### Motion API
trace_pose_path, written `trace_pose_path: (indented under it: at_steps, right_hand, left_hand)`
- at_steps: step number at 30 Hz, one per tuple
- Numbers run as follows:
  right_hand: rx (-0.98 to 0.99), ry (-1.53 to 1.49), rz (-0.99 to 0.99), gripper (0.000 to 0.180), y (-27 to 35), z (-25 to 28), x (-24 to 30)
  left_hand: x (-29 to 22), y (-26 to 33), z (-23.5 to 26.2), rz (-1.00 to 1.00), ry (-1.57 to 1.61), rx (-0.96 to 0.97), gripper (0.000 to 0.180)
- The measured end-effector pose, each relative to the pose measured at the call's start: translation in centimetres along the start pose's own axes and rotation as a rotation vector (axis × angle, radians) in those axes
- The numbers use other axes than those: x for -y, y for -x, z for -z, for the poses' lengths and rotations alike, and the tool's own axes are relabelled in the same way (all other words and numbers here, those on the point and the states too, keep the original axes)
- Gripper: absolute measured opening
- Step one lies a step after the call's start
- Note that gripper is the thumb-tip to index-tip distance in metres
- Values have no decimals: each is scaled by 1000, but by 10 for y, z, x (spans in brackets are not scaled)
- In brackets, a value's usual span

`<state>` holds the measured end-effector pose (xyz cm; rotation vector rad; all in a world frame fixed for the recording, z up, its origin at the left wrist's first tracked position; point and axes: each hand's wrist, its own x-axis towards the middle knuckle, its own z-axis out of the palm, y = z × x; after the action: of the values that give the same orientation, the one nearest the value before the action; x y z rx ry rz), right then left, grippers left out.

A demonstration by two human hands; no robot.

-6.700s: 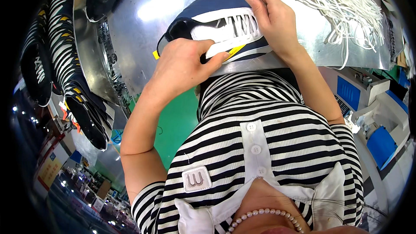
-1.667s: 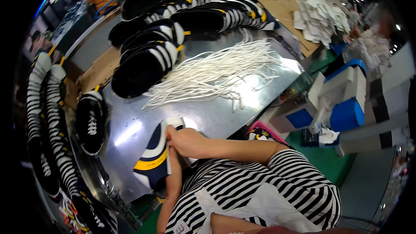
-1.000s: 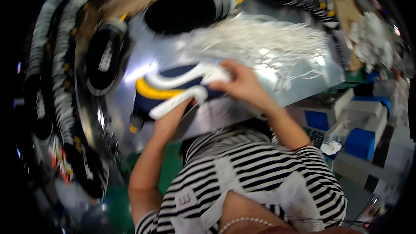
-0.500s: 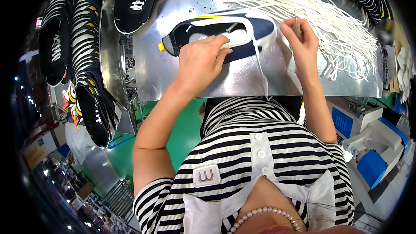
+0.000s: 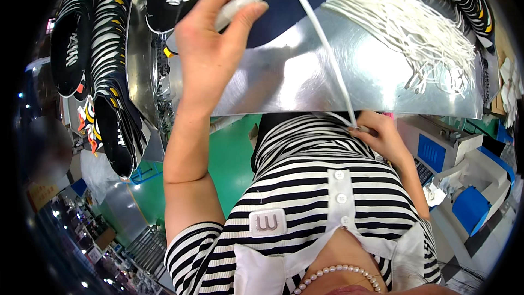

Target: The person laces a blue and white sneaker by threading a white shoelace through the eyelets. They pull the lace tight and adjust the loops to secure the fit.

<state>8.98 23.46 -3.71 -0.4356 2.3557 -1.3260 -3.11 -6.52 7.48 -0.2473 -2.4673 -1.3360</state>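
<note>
My left hand (image 5: 210, 43) is closed around the white eyelet strip of a navy-and-white shoe upper (image 5: 286, 16), which is tilted up off the metal table (image 5: 305, 90). A white shoelace (image 5: 327, 43) runs taut from the upper down past the table's near edge. Its lower end is pinched in my right hand (image 5: 385, 139), in front of my striped shirt. Something small and greyish also shows between those fingers, too blurred to name. A yellow tab (image 5: 168, 53) sticks out beside my left wrist.
A pile of white shoelaces (image 5: 404, 27) lies at the table's right. Stacked striped uppers (image 5: 109, 38) stand along the left edge, and more (image 5: 469, 5) at the far right. A black laced upper (image 5: 161, 8) lies behind my left hand. A grey-and-blue machine (image 5: 466, 186) stands lower right.
My left hand has moved left and away from me, lifting and tilting the upper. My right hand has dropped below the table edge, drawing the shoelace out straight.
</note>
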Motion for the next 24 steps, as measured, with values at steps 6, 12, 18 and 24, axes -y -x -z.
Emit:
trace_pose_path:
  at_steps: [6, 12, 18, 24]
  right_hand:
    - [-128, -304, -108, 11, -13, 8, 29]
    - [-247, -335, 143, 19, -104, 26, 51]
    - [-264, -198, 230, 18, -143, 32, 46]
    - [-430, -418, 161, 24, -158, 18, 33]
  left_hand:
    - [42, 48, -31, -78, -305, 420, 26]
    - [33, 45, -34, -58, -398, 583, 25]
    - [2, 27, -39, -114, -448, 617, 26]
    - [26, 18, -71, 33, -507, 663, 27]
